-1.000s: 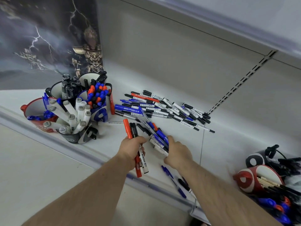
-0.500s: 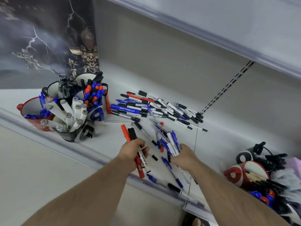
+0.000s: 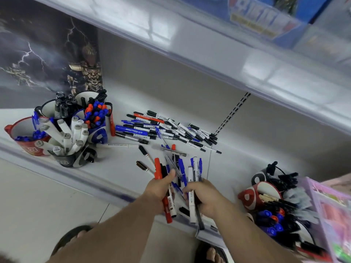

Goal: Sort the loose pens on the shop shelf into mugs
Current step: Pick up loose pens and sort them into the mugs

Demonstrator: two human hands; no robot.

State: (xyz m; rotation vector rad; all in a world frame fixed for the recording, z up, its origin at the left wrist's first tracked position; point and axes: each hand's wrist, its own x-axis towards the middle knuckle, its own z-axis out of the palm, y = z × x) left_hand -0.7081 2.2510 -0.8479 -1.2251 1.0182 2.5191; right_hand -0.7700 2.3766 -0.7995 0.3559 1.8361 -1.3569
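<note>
My left hand [image 3: 158, 189] grips a red marker [image 3: 158, 170] and a black marker together near the shelf's front edge. Beside it, my right hand [image 3: 204, 196] holds a bundle of white and blue pens [image 3: 195, 171] upright. Several loose pens [image 3: 178, 173] lie between and under both hands. A bigger heap of loose pens [image 3: 167, 129] lies further back on the white shelf [image 3: 117, 164]. At the left stand a red mug [image 3: 22, 130], a black mug of grey-capped markers [image 3: 66, 147], a blue mug [image 3: 97, 133] with red and blue pens, and a dark mug [image 3: 49, 109].
More mugs stuffed with pens stand at the right, among them a red one [image 3: 252, 198]. A pink box [image 3: 330, 211] is at the far right. An upper shelf edge [image 3: 209, 59] overhangs. A dark poster [image 3: 43, 57] backs the left mugs. Sandalled feet [image 3: 210, 253] show on the floor below.
Both hands have drawn back toward the front edge. My right hand has gathered white and blue pens into its grip. The camera has tilted down.
</note>
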